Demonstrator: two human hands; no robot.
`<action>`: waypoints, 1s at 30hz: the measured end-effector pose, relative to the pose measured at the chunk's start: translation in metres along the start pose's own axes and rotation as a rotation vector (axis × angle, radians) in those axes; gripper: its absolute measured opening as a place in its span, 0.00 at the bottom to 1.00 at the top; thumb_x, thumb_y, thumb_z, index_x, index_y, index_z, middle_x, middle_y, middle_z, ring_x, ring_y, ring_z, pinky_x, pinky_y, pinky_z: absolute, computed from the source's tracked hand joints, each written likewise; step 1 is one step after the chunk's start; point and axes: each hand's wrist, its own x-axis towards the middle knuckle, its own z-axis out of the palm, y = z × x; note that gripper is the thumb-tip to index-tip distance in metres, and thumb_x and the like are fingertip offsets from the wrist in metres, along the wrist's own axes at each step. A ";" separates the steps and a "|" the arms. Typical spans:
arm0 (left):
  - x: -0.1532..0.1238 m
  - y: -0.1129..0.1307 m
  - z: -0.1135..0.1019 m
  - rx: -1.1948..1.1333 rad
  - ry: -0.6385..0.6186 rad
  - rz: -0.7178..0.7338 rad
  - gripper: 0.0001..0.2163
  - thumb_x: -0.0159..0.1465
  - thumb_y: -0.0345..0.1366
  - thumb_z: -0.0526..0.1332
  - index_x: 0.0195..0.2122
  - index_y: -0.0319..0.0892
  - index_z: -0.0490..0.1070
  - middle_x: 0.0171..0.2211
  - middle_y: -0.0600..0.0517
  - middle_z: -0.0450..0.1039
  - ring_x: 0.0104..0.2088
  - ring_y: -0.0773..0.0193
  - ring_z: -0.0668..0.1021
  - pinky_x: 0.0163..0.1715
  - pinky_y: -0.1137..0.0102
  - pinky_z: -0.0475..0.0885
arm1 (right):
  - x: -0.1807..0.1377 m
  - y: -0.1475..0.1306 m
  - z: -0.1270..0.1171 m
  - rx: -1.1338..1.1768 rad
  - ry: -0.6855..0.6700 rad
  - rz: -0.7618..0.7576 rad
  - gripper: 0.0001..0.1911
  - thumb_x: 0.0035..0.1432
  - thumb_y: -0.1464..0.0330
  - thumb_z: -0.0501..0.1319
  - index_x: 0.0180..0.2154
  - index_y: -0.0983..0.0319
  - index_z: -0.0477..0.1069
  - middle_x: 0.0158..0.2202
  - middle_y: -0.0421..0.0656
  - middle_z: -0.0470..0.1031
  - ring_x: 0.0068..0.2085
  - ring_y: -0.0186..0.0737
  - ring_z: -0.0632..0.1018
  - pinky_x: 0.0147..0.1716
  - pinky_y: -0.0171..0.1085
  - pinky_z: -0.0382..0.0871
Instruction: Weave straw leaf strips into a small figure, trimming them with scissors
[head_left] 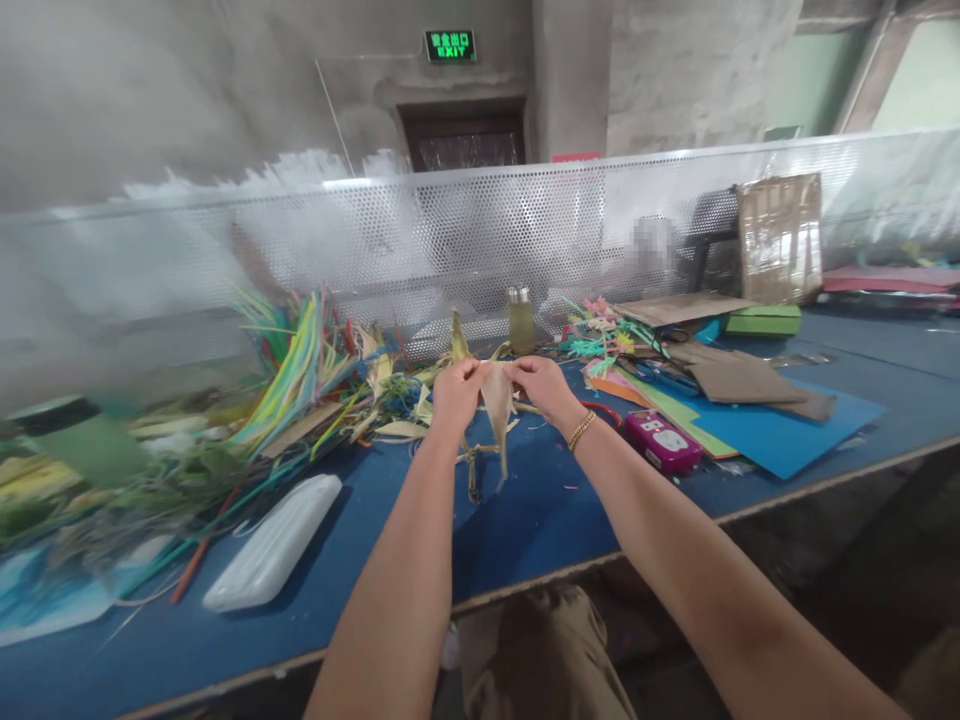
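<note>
Two hands observed: left grip [455,397] and right grip [547,388], both pinched on one leaf [496,402], hanging between them above one table [547,520]. One bottle [520,326] stands beyond; one white pack [274,545] lies left.

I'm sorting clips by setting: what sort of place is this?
Probably a craft workroom in a larger building: bundled colourful strips and a flat blue sheet lie on a long blue table, and a lit exit sign shows against a bare grey wall.
</note>
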 end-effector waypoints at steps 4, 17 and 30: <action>0.003 -0.001 -0.003 -0.248 -0.181 -0.132 0.11 0.54 0.44 0.64 0.31 0.41 0.72 0.23 0.54 0.70 0.20 0.68 0.67 0.23 0.72 0.61 | -0.001 -0.003 -0.003 0.055 -0.004 -0.016 0.10 0.44 0.62 0.65 0.25 0.62 0.70 0.19 0.35 0.68 0.20 0.29 0.66 0.20 0.31 0.60; 0.003 0.001 -0.008 -0.489 -0.160 -0.221 0.12 0.49 0.40 0.67 0.35 0.43 0.75 0.28 0.52 0.73 0.26 0.66 0.73 0.25 0.72 0.67 | -0.001 -0.004 -0.002 0.202 -0.123 0.033 0.10 0.45 0.63 0.64 0.33 0.59 0.73 0.25 0.38 0.71 0.24 0.32 0.70 0.24 0.34 0.65; 0.001 0.005 -0.010 -0.477 -0.161 -0.302 0.19 0.56 0.54 0.59 0.33 0.41 0.73 0.28 0.50 0.73 0.27 0.64 0.74 0.23 0.72 0.63 | -0.004 -0.006 0.000 0.131 -0.109 -0.101 0.06 0.46 0.65 0.62 0.28 0.60 0.72 0.23 0.37 0.68 0.23 0.30 0.64 0.23 0.32 0.60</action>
